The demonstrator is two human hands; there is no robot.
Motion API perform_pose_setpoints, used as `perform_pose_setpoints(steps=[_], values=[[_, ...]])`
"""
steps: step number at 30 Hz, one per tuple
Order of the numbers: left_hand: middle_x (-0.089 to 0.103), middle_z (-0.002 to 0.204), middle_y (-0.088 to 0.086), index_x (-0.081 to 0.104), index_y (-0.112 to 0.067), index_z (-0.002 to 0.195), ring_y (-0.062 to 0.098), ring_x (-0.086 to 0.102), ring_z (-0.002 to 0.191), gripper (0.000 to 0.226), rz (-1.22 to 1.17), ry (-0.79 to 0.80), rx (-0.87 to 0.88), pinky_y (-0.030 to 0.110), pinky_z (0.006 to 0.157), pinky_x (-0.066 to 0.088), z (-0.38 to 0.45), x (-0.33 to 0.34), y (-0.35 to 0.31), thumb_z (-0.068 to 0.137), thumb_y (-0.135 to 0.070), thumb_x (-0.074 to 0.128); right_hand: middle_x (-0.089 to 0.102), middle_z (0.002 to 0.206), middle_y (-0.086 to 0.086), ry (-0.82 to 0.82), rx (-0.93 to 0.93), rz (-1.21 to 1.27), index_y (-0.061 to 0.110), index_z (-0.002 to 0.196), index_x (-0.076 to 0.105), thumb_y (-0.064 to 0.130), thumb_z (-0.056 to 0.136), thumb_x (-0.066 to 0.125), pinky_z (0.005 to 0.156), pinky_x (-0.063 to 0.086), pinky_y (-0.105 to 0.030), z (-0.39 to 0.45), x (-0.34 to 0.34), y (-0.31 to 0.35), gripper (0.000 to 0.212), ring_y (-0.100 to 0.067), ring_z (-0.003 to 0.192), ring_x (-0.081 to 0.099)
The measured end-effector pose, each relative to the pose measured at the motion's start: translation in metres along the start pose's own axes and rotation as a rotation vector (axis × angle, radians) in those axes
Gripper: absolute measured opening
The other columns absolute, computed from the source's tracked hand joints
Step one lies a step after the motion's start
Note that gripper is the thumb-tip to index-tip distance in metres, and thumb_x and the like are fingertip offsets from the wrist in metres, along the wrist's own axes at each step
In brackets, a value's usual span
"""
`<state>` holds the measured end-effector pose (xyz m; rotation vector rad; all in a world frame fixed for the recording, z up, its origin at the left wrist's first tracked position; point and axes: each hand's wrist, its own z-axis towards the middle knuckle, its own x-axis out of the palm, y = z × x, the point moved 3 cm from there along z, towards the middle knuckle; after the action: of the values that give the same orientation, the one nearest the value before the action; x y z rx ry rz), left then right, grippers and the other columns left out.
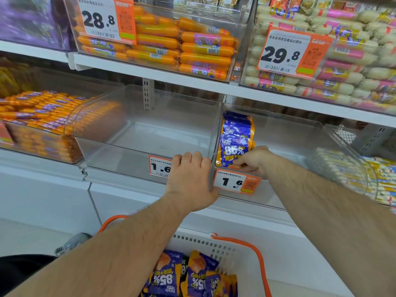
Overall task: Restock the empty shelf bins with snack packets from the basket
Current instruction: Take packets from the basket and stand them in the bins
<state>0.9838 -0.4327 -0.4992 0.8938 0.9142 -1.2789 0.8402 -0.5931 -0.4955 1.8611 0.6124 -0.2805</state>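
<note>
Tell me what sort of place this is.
Most likely a shop's snack aisle. Clear shelf bins carry price tags, the upper bins are packed with wrapped sausages, and a white basket with orange handles holds more snack packets below.

Shop: price tags (237, 182) on stocked shelf bins (150, 133).

Purple and orange snack packets (234, 140) printed with white "85%"; white basket (240, 251) with orange handles (260, 262); clear shelf bins (147, 133); orange-and-white price tags (236, 183) with black digits; white shelf (214, 84); orange sausages (192, 50) above
</note>
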Motion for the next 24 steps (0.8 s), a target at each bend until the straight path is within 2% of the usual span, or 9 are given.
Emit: perform_pose_setpoints(steps=[3, 6, 10, 12, 15, 17, 20, 22, 24], values=[[0.05, 0.109, 0.003, 0.047, -0.017, 0.11, 0.027, 0.047, 0.103, 0.053, -0.007, 0.002, 0.0, 0.043, 0.094, 0.032, 0.0, -0.001, -0.001, 0.078, -0.06, 0.048, 0.074, 0.096, -0.018, 0.052, -0.017, -0.125, 0.0, 0.11, 0.063, 0.004, 0.078, 0.079, 0.09, 0.057, -0.048, -0.004, 0.0, 0.0, 0.035, -0.028, 0.088, 0.073], [0.05, 0.109, 0.003, 0.047, -0.017, 0.11, 0.026, 0.047, 0.103, 0.054, -0.013, 0.009, -0.002, 0.043, 0.095, 0.032, 0.0, -0.002, -0.001, 0.079, -0.061, 0.049, 0.072, 0.105, -0.019, 0.083, -0.024, -0.225, 0.002, 0.105, 0.067, 0.011, 0.081, 0.079, 0.097, 0.052, -0.048, -0.009, -0.002, 0.0, 0.028, -0.025, 0.094, 0.068], [0.05, 0.109, 0.003, 0.046, -0.017, 0.108, 0.026, 0.048, 0.102, 0.052, -0.02, 0.02, 0.0, 0.042, 0.094, 0.032, 0.0, -0.004, -0.002, 0.081, -0.061, 0.048, 0.07, 0.103, -0.013, 0.111, -0.004, -0.218, 0.007, 0.099, 0.063, 0.013, 0.085, 0.075, 0.094, 0.053, -0.043, -0.021, -0.004, 0.001, 0.019, -0.027, 0.098, 0.067], [0.05, 0.111, 0.003, 0.045, -0.017, 0.109, 0.026, 0.047, 0.103, 0.052, -0.023, 0.041, 0.008, 0.042, 0.096, 0.031, -0.001, -0.005, -0.001, 0.082, -0.061, 0.048, 0.07, 0.101, -0.013, 0.098, 0.003, -0.208, 0.008, 0.099, 0.061, 0.014, 0.085, 0.075, 0.092, 0.054, -0.043, -0.025, -0.005, 0.002, 0.022, -0.027, 0.096, 0.068], [0.049, 0.121, 0.004, 0.044, -0.017, 0.119, 0.026, 0.046, 0.113, 0.058, -0.045, 0.126, 0.037, 0.044, 0.108, 0.026, -0.001, -0.009, 0.0, 0.082, -0.061, 0.051, 0.068, 0.1, -0.01, -0.041, -0.039, -0.348, 0.011, 0.093, 0.057, 0.022, 0.085, 0.076, 0.085, 0.056, -0.037, -0.036, -0.011, 0.012, 0.023, -0.025, 0.093, 0.067], [0.043, 0.133, 0.005, 0.037, -0.016, 0.135, 0.027, 0.039, 0.128, 0.072, -0.17, 0.178, 0.027, 0.046, 0.118, 0.012, -0.001, -0.017, 0.005, 0.081, -0.06, 0.055, 0.066, 0.094, -0.006, -0.281, -0.171, -0.54, 0.014, 0.088, 0.056, 0.027, 0.086, 0.07, 0.072, 0.052, -0.03, -0.053, -0.015, 0.028, 0.019, -0.023, 0.086, 0.064], [0.031, 0.142, 0.005, 0.026, -0.016, 0.146, 0.027, 0.027, 0.136, 0.081, -0.292, 0.099, 0.045, 0.042, 0.119, -0.001, -0.012, -0.036, 0.014, 0.081, -0.051, 0.06, 0.058, 0.093, 0.001, -0.538, -0.483, -0.601, 0.019, 0.096, 0.059, 0.025, 0.086, 0.062, 0.069, 0.042, -0.029, -0.094, 0.003, 0.045, 0.012, -0.023, 0.083, 0.054], [0.028, 0.141, 0.003, 0.028, -0.019, 0.145, 0.026, 0.027, 0.133, 0.078, -0.257, 0.054, 0.071, 0.039, 0.116, 0.007, -0.028, -0.045, 0.024, 0.081, -0.046, 0.061, 0.06, 0.089, 0.002, -0.551, -0.765, -0.522, 0.019, 0.087, 0.063, 0.023, 0.085, 0.058, 0.067, 0.041, -0.031, -0.115, 0.028, 0.042, 0.007, -0.022, 0.081, 0.053], [0.027, 0.141, 0.003, 0.034, -0.023, 0.142, 0.027, 0.027, 0.13, 0.07, -0.269, 0.174, 0.046, 0.038, 0.11, 0.019, -0.047, -0.042, 0.038, 0.082, -0.045, 0.061, 0.063, 0.079, 0.0, -0.481, -1.015, -0.423, 0.018, 0.076, 0.062, 0.024, 0.079, 0.053, 0.065, 0.042, -0.032, -0.133, 0.058, 0.031, 0.011, -0.022, 0.077, 0.056]])
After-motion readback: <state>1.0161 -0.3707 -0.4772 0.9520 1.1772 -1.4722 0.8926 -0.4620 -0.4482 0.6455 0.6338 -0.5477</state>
